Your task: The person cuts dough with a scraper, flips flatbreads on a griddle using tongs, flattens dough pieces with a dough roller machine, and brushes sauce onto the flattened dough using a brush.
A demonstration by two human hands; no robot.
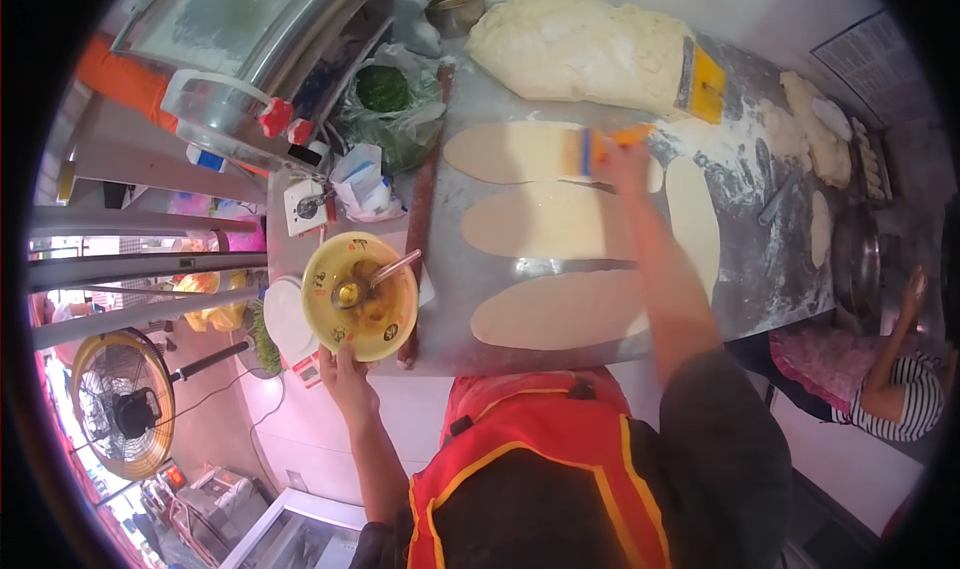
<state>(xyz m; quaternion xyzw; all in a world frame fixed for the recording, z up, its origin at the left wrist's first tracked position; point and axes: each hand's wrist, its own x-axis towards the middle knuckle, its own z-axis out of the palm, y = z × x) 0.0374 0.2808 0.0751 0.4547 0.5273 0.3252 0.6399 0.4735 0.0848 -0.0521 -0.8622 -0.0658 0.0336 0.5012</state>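
My left hand (348, 377) grips the rim of a yellow bowl (318, 314) from below. The bowl holds yellowish liquid and a spoon (397, 266) leaning on its side. My right hand (627, 164) is closed on a brush (586, 154) with an orange handle and a blue band. Its bristles touch the farthest flat dough sheet (490, 153). Nearer to me lie a middle dough sheet (530, 227), which looks shiny, and a front dough sheet (550, 314). Another dough sheet (693, 219) lies crosswise on the right, partly behind my forearm.
A large dough mass (575, 54) with a yellow scraper (707, 86) against it fills the back. A long rolling pin (425, 189) lies left of the sheets, beside a bag of chopped greens (385, 91). At right, another person (890, 389) stands near a metal pot (858, 259).
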